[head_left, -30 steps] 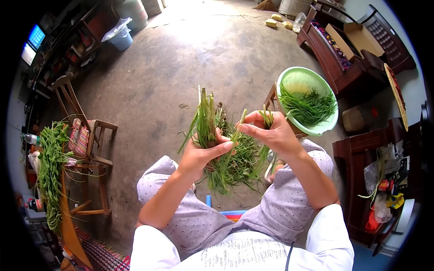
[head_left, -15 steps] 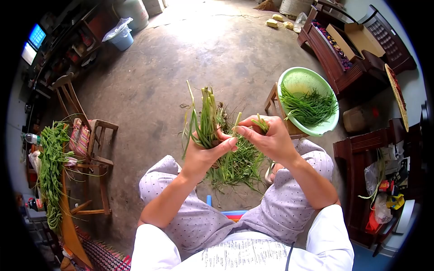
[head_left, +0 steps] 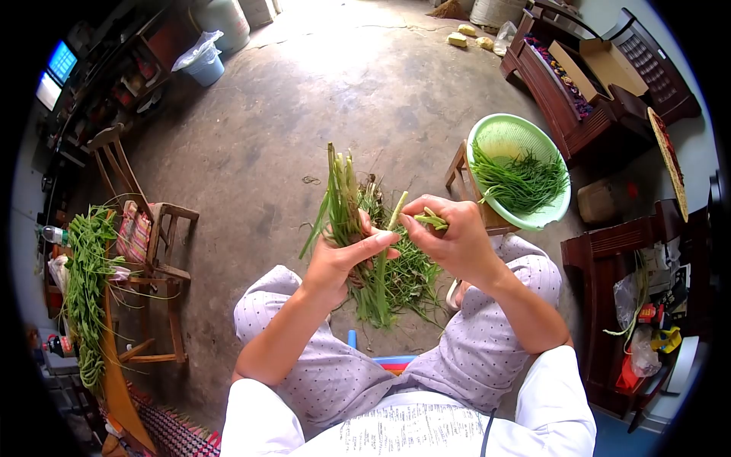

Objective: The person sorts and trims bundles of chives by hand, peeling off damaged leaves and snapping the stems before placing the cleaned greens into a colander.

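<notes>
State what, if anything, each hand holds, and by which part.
The left hand holds a thick bundle of long green stalks around its middle; the right hand, a few slim pale-green stalks near their exposed ends.

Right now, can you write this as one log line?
left hand: holding stalk bunch | right hand: holding several stems | loose greens: on floor | green basket: holds leaves

Right hand: The right hand (head_left: pixel 463 242), fingers spread a second ago, is now curled more tightly.
Gripped stalks: Upright earlier, the cut-looking stalks (head_left: pixel 432 221) now tilt sideways in its grasp.
Left-hand bunch: A stem that leaned outward half a second ago is gone from the side of the bunch (head_left: pixel 346 190).
Below: Long greens (head_left: pixel 375 297) again hang beneath the left hand (head_left: pixel 335 263).
</notes>
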The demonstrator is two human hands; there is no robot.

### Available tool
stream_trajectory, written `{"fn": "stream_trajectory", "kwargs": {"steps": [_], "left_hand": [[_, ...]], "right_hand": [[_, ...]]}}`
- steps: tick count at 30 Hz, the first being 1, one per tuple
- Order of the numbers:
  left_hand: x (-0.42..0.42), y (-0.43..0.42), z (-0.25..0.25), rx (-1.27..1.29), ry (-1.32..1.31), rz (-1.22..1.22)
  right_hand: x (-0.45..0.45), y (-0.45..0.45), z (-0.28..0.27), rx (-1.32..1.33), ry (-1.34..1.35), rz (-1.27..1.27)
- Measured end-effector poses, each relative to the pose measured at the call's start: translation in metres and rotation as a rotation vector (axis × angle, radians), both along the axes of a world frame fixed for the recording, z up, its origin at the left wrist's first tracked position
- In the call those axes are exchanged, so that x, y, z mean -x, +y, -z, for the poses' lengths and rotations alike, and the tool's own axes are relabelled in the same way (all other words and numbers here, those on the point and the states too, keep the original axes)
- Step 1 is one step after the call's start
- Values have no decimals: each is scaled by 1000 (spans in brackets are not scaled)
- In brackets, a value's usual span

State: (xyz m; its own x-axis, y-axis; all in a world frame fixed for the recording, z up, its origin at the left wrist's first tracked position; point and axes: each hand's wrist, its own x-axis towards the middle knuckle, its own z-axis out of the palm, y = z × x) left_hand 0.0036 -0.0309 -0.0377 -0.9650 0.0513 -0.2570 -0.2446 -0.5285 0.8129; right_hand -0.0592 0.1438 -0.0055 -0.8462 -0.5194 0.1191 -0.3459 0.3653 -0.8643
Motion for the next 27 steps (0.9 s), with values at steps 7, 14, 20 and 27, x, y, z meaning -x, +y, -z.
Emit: {"fn": "stream_trajectory", "kwargs": {"steps": [7,14,20,27], "left_hand": [[-2,-10,-1,-186,-77,27],[-4,-17,5,-216,-72,95],[-4,-8,1,-114,33,52],[-1,-2,12,36,117,18]], "right_hand": [[10,11,0,-9,284,-57],[19,23,-1,-39,353,73],[15,18,-2,-37,87,132],[5,-2,15,422,-312,-256]]}}
